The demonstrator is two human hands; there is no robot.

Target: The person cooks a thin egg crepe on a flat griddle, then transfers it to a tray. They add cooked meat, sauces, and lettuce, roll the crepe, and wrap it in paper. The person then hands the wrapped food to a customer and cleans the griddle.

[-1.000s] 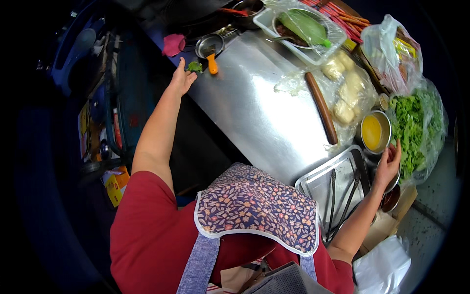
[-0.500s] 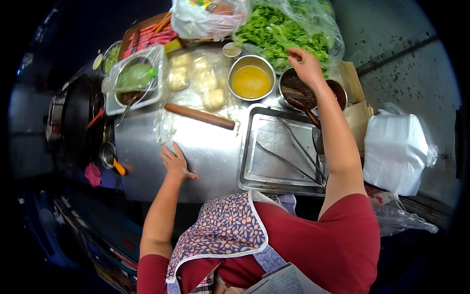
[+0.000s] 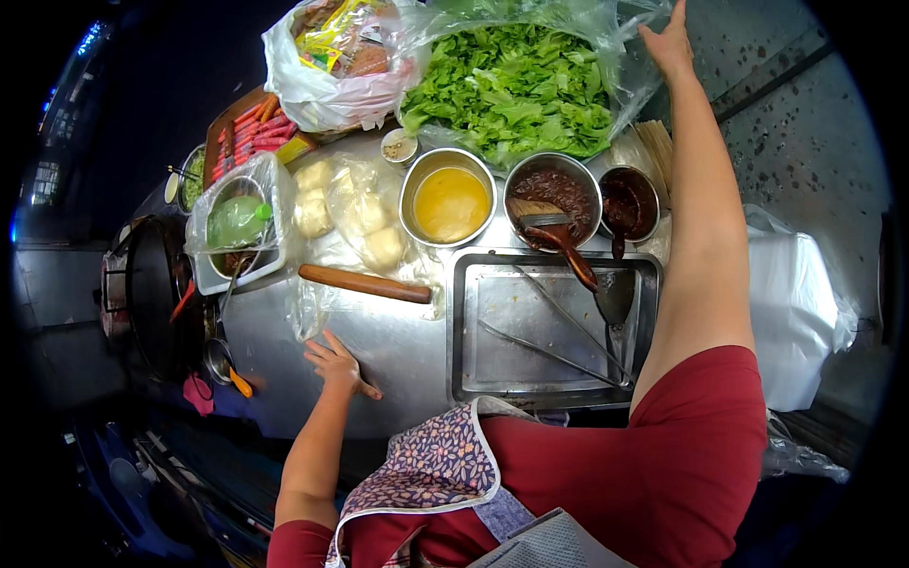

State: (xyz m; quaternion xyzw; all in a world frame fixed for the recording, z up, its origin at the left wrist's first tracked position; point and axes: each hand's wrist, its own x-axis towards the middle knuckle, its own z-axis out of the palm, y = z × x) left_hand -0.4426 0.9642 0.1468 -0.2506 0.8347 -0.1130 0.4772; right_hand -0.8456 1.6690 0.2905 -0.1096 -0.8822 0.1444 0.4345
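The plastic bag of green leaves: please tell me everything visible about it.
The plastic bag is clear, thin and crinkled, and lies open behind the metal pots. Bright green chopped leaves fill it, showing through its wide mouth. Its far edge runs out of the picture. A white bag stands close on its left. The right hand is at its right edge, apparently touching the film; a grip is unclear.

I'm counting one steel tray (image 3: 511, 369), three metal bowls (image 3: 448, 159) along its far side, one rolling pin (image 3: 365, 283), one greens bag (image 3: 632, 78).

Rolling pin (image 3: 365, 284) L of tray (image 3: 502, 369); lettuce bag (image 3: 511, 90) bhd sauce bowl (image 3: 554, 162).
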